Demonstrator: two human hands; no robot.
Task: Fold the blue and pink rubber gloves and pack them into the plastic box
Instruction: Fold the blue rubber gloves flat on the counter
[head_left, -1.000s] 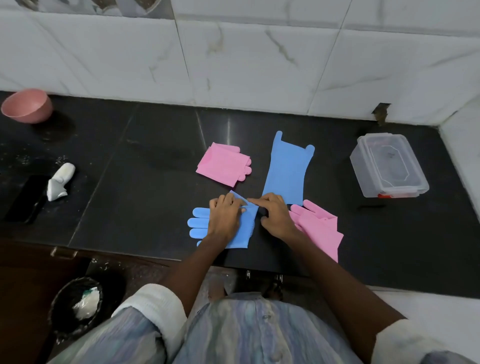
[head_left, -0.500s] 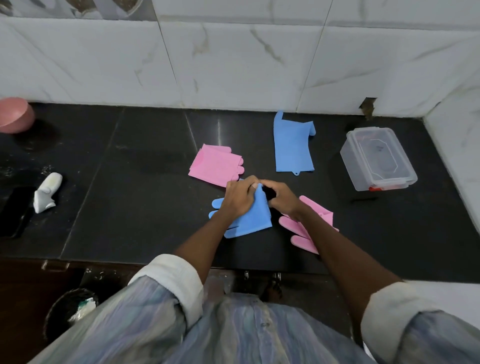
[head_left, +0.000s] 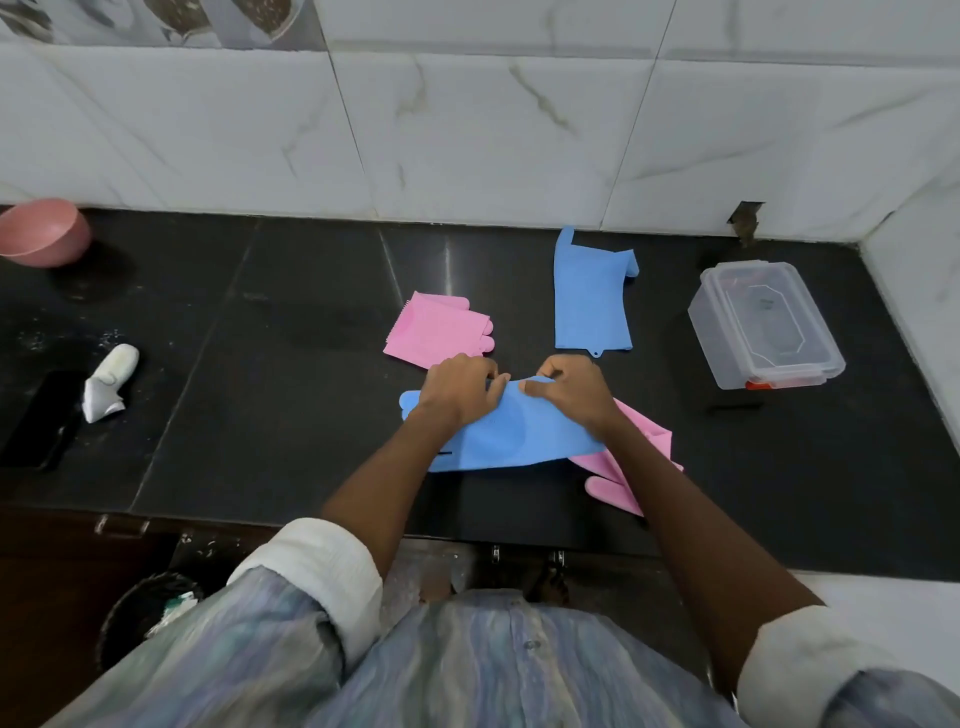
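A blue rubber glove (head_left: 511, 436) lies stretched sideways on the black counter in front of me. My left hand (head_left: 460, 387) and my right hand (head_left: 569, 387) both pinch its far edge, side by side. Under my right forearm a pink glove (head_left: 623, 467) lies partly hidden beneath the blue one. A folded pink glove (head_left: 434, 330) sits just beyond my left hand. A second blue glove (head_left: 589, 299) lies flat farther back. The clear plastic box (head_left: 763, 325), lid on, stands at the right.
A pink bowl (head_left: 44, 231) sits at the far left by the tiled wall. A white crumpled object (head_left: 109, 382) and a dark phone (head_left: 39, 418) lie at the left. A bin (head_left: 148, 616) stands below the counter's front edge (head_left: 311, 519).
The blue glove was folded small under my hands; now it is opened out lengthwise across the counter, and both hands have shifted to its far edge.
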